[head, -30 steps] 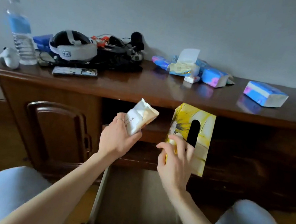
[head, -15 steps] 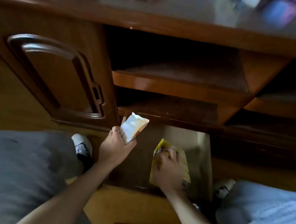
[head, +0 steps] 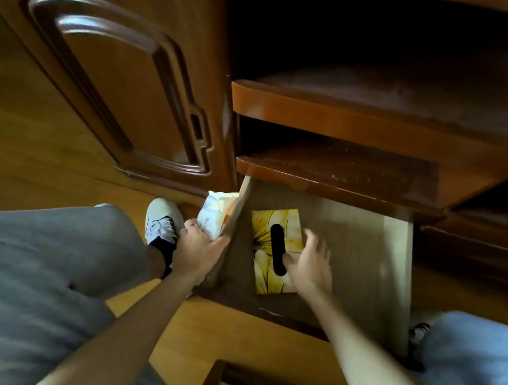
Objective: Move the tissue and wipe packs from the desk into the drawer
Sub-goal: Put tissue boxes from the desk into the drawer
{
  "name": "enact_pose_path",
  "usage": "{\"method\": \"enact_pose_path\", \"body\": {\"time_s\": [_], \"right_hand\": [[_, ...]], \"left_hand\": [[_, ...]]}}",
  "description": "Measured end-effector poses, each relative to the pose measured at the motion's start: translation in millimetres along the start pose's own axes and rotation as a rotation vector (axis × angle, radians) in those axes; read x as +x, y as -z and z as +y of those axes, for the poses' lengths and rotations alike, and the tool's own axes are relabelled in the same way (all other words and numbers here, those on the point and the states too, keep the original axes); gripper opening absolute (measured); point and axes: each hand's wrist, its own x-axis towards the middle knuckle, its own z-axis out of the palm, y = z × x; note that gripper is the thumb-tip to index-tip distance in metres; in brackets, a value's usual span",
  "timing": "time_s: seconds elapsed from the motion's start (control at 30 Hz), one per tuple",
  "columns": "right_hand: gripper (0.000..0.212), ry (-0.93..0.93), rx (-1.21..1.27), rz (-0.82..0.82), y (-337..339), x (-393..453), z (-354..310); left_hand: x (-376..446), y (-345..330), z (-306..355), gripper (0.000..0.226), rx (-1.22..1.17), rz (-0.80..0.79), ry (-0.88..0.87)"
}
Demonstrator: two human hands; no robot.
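Bare forearms, grey trousers (head: 17, 271), white sneaker (head: 163, 219) with black sock, ring on left hand (head: 200, 250)

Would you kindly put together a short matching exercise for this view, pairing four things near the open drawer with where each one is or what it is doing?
Things:
1. yellow flower-print tissue box
2. white and orange wipe pack
3. right hand
4. white sneaker

Places or states:
A. on the wooden floor, left of the pale wooden drawer
B. gripped by the left hand, outside the drawer's left wall
C. lying flat on the drawer bottom
D. fingers spread, over the box's right edge

Pairs: 1-C, 2-B, 3-D, 4-A
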Motion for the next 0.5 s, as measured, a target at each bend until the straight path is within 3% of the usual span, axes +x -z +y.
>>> {"method": "enact_pose_path", "body": {"time_s": [0.07,0.17,0.33,0.5], "right_hand": [[0.092,-0.106,0.018,-0.121,7.5,11.6,10.9],[0.096,-0.144,0.049,-0.28,4.7,16.2,16.8],[0.084,-0.163,0.014,-0.254,-32.8,-1.0,-1.0],[0.075,-0.237,-0.02,-0.275,-52.7,-12.5,-14.0]], "left_hand": [[5.0,-1.4,-2.3,0.083,-0.012,-0.012,0.028],[11.2,-1.9,-7.3,0.082,-0.026,-0.031,0.063],[27.3,6.8,-19.8,0.061,-0.151,-0.089,0.186],[30.3,6.5,-23.3,0.055,-0.155,-0.082,0.199]]}}
